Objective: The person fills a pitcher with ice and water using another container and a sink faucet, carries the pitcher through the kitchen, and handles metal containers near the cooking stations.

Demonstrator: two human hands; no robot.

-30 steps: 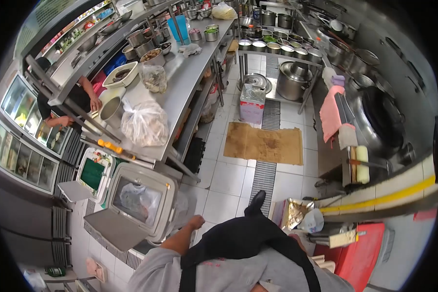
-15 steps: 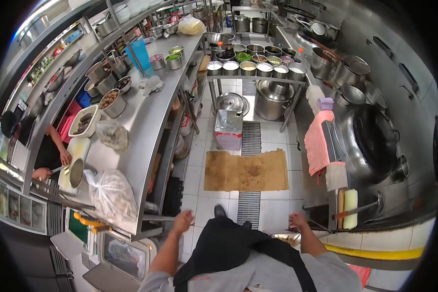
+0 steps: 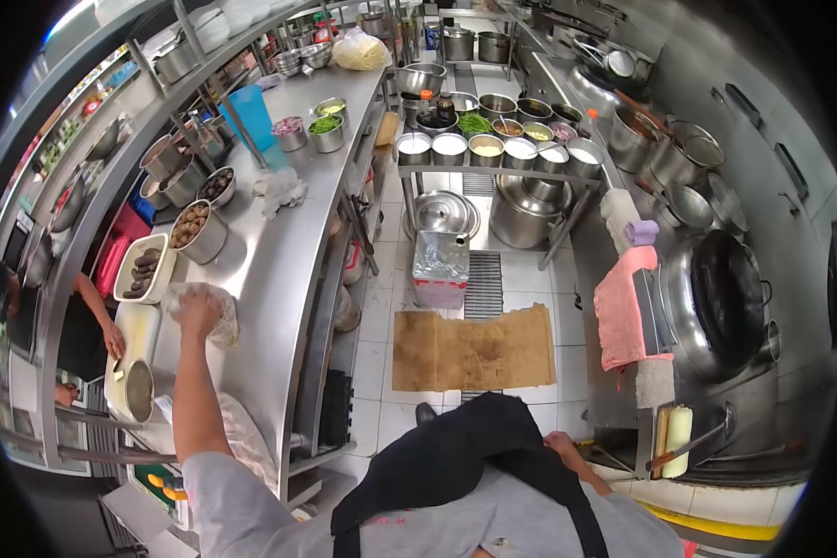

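Note:
My left hand (image 3: 198, 309) reaches over the steel counter (image 3: 279, 251) and grips the top of a clear plastic bag (image 3: 225, 321). The bag's contents are hard to make out. My right hand (image 3: 558, 443) hangs low near the stove's front edge, its fingers curled with nothing visible in them. Beside the bag are a white tub (image 3: 158, 279) of dark, long items and a steel pot (image 3: 209, 244) of round brown items. A larger plastic bag (image 3: 244, 432) lies partly behind my left forearm. Closer to the left edge, a metal bowl (image 3: 139, 391) rests by a cutting board (image 3: 126, 325).
A co-worker's hand (image 3: 113, 340) is at the cutting board. Cardboard (image 3: 474, 349) covers the floor ahead, before a foil-topped can (image 3: 441, 256). A rack (image 3: 493, 173) holds several ingredient pots. Along the right stand a wok (image 3: 721, 293) and pink cloth (image 3: 621, 307).
My left hand has risen from beside the counter and now rests on the clear bag. My right hand stays low. The view has shifted slightly, and the co-worker's hand has moved a little.

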